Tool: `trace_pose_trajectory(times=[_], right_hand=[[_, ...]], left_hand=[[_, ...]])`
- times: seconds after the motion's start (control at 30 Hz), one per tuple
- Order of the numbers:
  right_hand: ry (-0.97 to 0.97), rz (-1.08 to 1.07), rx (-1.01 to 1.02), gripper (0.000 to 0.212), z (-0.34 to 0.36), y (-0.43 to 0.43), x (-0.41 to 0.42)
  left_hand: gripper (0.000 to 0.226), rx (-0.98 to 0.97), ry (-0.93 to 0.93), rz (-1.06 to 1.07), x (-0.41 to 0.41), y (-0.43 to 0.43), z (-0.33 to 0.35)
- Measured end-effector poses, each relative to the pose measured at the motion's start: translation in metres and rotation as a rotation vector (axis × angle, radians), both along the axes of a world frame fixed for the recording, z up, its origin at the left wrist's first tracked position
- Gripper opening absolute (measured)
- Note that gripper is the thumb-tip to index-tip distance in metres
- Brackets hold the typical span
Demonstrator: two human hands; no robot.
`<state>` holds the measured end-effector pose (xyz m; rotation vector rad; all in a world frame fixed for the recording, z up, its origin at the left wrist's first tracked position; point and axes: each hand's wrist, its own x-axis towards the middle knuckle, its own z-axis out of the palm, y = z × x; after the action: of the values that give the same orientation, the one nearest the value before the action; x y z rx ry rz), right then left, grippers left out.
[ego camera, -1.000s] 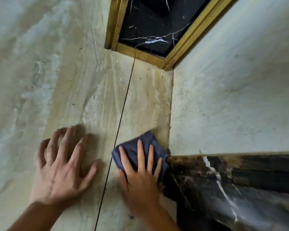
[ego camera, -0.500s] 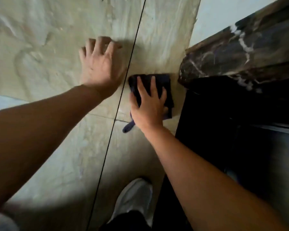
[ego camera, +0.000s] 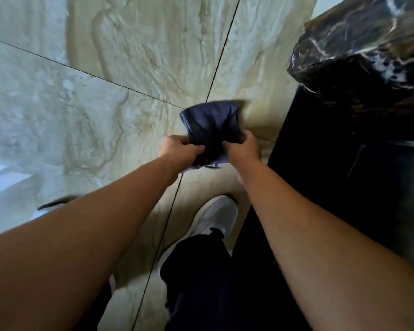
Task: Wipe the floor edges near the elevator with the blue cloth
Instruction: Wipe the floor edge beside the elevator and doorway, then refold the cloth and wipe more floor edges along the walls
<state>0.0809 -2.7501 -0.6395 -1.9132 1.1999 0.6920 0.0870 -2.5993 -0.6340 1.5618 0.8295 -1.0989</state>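
Above the beige marble floor (ego camera: 120,68), both hands hold the blue cloth (ego camera: 210,123) up, clear of the tiles as far as I can tell. Left hand (ego camera: 181,149) pinches the cloth's near-left edge, fingers curled shut around the fabric. Right hand (ego camera: 243,148) does the same on the near-right edge, thumb and fingers closed on it. Cloth hangs stretched between them and fans out away from the person, so its long axis runs forward from the hands toward the black grout line (ego camera: 221,51).

Key relation: the edge to wipe lies to the right. Dark marble elevator surround (ego camera: 368,51) and the black strip at its foot (ego camera: 320,139) sit just right of the right hand, so that hand is nearer the edge; left hand is farther, over open tile.

Judgement: looks like a refold or a turn to a fresh face mid-task, not a wiping stroke. Next move probably needs the cloth lowered flat and slid rightward against the dark border.

White sneaker (ego camera: 215,218) stands below the hands, beside the border.
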Motion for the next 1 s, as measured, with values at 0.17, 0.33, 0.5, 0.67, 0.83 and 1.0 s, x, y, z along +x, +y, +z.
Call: trace_pose_trajectory(times=[0.17, 0.33, 0.5, 0.67, 0.83, 1.0], right_hand=[[0.108, -0.013, 0.229, 0.022, 0.078, 0.031, 0.006], [0.003, 0.047, 0.291, 0.022, 0.24, 0.092, 0.083], [-0.131, 0.05, 0.368, 0.017, 0.434, 0.173, 0.179], [-0.25, 0.022, 0.47, 0.013, 0.604, 0.261, 0.236], [-0.343, 0.085, 0.576, 0.011, 0.726, 0.312, 0.299], [-0.458, 0.025, 0.555, 0.008, 0.776, 0.309, 0.432]], left_hand=[[0.01, -0.148, 0.109, 0.116, 0.004, 0.045, 0.066], [0.013, -0.087, 0.004, 0.093, 0.076, 0.131, 0.21], [0.02, -0.093, -0.135, 0.221, 0.163, 0.222, 0.416], [0.025, 0.052, -0.293, 0.286, 0.212, 0.301, 0.611], [0.019, 0.165, -0.379, 0.323, 0.279, 0.372, 0.717], [0.021, 0.111, -0.481, 0.339, 0.422, 0.363, 0.762]])
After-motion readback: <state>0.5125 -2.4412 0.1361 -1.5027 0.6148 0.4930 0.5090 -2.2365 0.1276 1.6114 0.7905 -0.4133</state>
